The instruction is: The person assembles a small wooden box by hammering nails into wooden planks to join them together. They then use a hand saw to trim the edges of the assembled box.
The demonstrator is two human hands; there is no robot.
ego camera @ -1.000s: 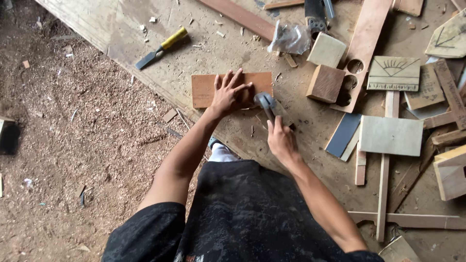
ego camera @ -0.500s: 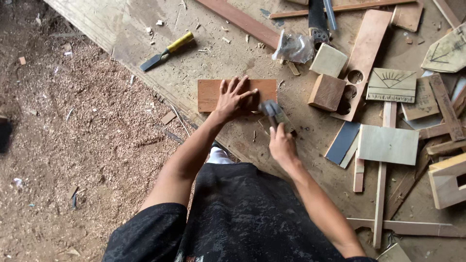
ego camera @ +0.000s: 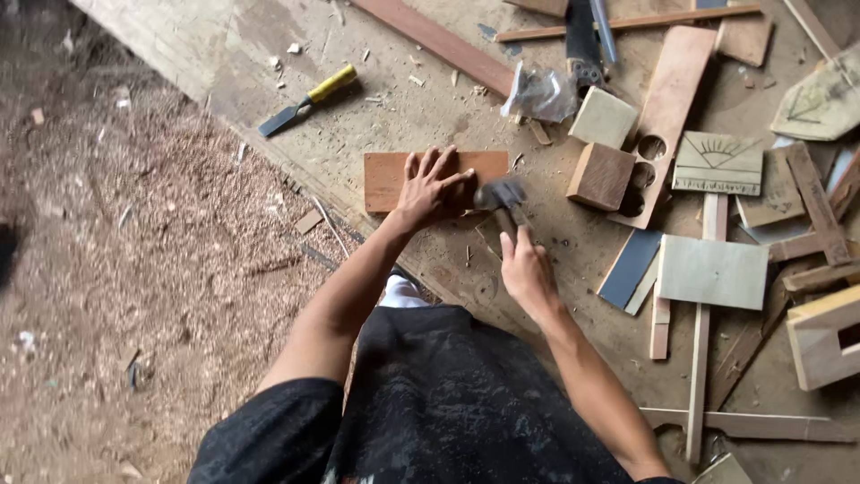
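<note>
The left hand (ego camera: 430, 186) lies flat on a reddish-brown wooden board (ego camera: 387, 179), fingers spread, palm pressing the board's right half against the plywood floor sheet (ego camera: 224, 54). Its grip is wide and closes on nothing; the board is pinned under it, not clasped.

The right hand (ego camera: 527, 269) has its grip closed around the handle of a hammer (ego camera: 502, 199). The metal head of the hammer sits just beside the board's right end, close to the left fingertips. Whether the head touches the board cannot be told.

All positions below are given relative to the board:
- Above and to the left, well apart: a chisel with a yellow handle (ego camera: 306, 100), lying on the floor sheet.
- To the right, near: a small wooden block (ego camera: 600, 176), and beyond it a long plank with two round holes (ego camera: 667, 108).
- Above and to the right: a crumpled clear plastic bag (ego camera: 537, 93).
- Farther right: a square panel carved with a sunburst (ego camera: 717, 161), with flat offcuts and strips around it.
- To the left and below: loose sawdust (ego camera: 134, 269) covering the ground.
</note>
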